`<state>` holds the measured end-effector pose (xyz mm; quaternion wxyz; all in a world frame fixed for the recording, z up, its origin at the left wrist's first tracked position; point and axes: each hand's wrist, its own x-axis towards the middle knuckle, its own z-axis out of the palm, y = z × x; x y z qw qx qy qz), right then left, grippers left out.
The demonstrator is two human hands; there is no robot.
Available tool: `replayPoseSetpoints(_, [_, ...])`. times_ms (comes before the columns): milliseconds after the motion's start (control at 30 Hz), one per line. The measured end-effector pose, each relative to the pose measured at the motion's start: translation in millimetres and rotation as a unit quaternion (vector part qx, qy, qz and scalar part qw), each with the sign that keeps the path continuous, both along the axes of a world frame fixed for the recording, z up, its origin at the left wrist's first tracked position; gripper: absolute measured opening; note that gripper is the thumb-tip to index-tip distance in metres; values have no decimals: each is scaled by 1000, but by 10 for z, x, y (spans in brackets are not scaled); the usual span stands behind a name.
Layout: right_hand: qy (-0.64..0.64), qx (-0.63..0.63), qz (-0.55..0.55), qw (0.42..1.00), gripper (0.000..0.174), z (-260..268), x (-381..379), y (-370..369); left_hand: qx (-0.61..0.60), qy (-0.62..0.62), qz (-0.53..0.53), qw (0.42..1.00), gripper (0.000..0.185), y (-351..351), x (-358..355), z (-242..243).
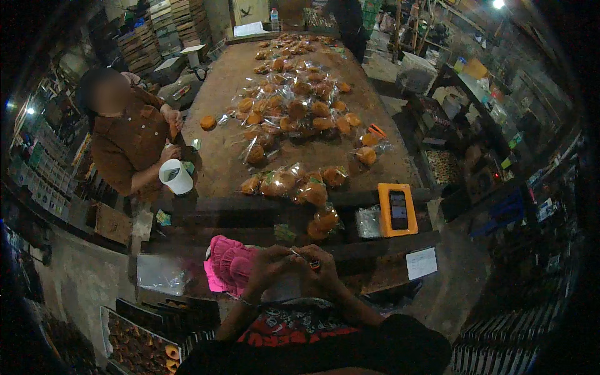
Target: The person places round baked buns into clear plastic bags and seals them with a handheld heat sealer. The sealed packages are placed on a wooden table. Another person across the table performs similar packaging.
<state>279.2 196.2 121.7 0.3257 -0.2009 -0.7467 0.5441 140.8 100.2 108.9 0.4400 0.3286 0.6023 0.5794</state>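
My left hand and my right hand meet at the near edge of the table, in front of my body. In my right hand is a small dark tool, partly hidden by the fingers, with a pale metallic tip near the left fingertips. What my left fingers hold is too dim to tell. A greyish sheet, perhaps plastic, shows below and between the hands. Gathered pink fabric lies against my left hand. Just beyond the hands is a clear plastic bag of round brown baked goods.
Bagged baked goods cover much of the long wooden table. A phone lies on an orange case at right. Clear bags lie left. A co-worker stands at left by a white tub.
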Motion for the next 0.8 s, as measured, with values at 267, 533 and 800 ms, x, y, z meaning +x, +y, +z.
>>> replayPoseSetpoints(267, [-18,-126,-38,991,10,-130,14,39,29,28,57,998,23,66,106,-158])
replayPoseSetpoints(533, [-22,-158,-57,986,11,-98,-25,31,-16,-18,28,999,26,54,78,-209])
replayPoseSetpoints(800, [-50,-93,-50,993,15,-204,-22,49,-39,-42,23,998,28,30,70,-260])
